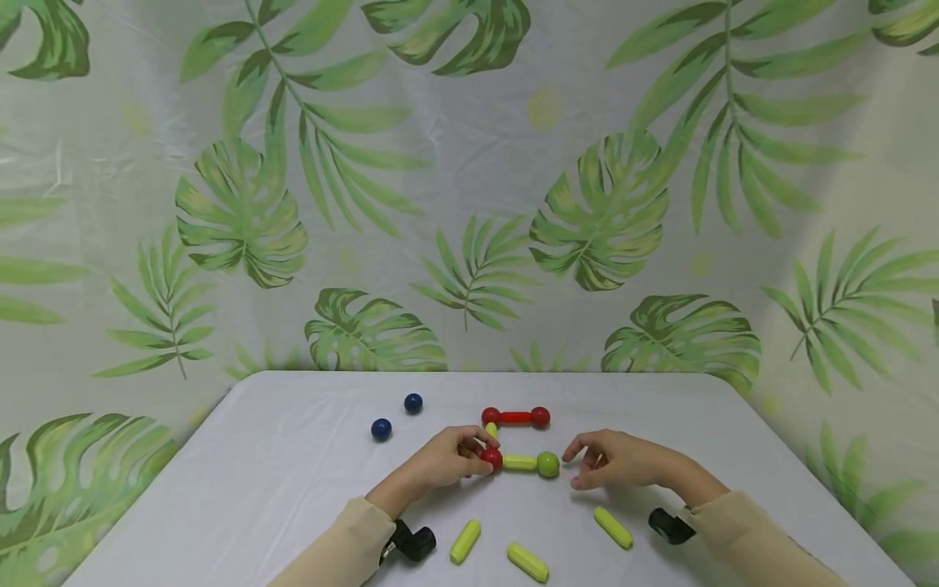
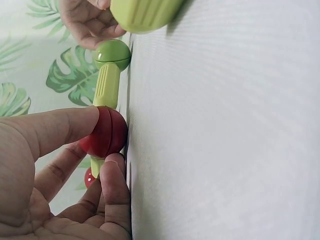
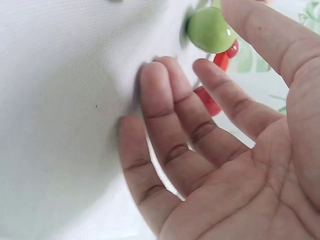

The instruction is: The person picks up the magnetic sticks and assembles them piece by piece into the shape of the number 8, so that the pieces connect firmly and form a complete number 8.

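My left hand (image 1: pixel 456 453) pinches a red ball (image 2: pixel 111 132) between thumb and fingers at the corner of a joined ball-and-stick shape. From that ball a yellow-green stick (image 1: pixel 519 462) runs right to a green ball (image 1: pixel 548 464). Another yellow-green stick (image 1: pixel 492 430), partly hidden by my fingers, leads back to a second red ball (image 1: pixel 491 417). A red stick (image 1: pixel 515 417) joins that one to a further red ball (image 1: pixel 540 417). Just right of the green ball, my right hand (image 1: pixel 619 461) hovers with relaxed fingers apart, holding nothing.
Two dark blue balls (image 1: pixel 381 430) lie at the back left. Loose yellow-green sticks lie nearer the front: one at left (image 1: pixel 465 542), one in the middle (image 1: pixel 527 562), one at right (image 1: pixel 613 527). A white cloth covers the table (image 1: pixel 293 456); a leaf-patterned curtain (image 1: pixel 484 163) hangs behind.
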A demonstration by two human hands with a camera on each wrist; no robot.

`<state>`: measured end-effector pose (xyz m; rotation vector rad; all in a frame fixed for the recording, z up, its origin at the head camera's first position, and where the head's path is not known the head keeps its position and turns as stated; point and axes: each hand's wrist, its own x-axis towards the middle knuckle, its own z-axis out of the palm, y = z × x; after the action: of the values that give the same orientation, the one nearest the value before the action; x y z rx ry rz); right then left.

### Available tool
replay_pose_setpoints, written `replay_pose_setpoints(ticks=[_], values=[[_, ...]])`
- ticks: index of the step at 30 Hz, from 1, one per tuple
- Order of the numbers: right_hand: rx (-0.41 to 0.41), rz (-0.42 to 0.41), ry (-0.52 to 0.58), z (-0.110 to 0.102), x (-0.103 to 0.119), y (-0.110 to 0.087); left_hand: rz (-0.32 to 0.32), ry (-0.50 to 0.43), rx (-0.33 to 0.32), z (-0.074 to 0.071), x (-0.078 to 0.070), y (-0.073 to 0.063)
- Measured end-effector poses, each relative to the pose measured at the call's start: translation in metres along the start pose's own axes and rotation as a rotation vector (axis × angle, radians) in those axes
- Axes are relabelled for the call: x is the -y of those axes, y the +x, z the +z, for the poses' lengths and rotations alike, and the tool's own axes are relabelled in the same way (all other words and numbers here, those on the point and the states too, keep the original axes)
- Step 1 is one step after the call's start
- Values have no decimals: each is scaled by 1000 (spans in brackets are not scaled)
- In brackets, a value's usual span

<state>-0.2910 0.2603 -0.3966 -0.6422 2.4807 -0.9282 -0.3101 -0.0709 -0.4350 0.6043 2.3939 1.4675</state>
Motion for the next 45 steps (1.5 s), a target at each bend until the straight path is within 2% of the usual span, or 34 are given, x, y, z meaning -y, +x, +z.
replay_pose_setpoints(ticks=[6,10,24,35,45], values=[[39,62,-24,1,0,-13,4,-17,3,0,1,0],[51,75,-27,3,-1,-20,4,-15,2,0,1,0],[100,74,-11,6,-3,-47,10,5,5,-1,2,2],[120,58,12,10,1,-52,-5,1,4,0,3,1],[139,50,42,11,0,-50,6,-5,3,0,2,0]])
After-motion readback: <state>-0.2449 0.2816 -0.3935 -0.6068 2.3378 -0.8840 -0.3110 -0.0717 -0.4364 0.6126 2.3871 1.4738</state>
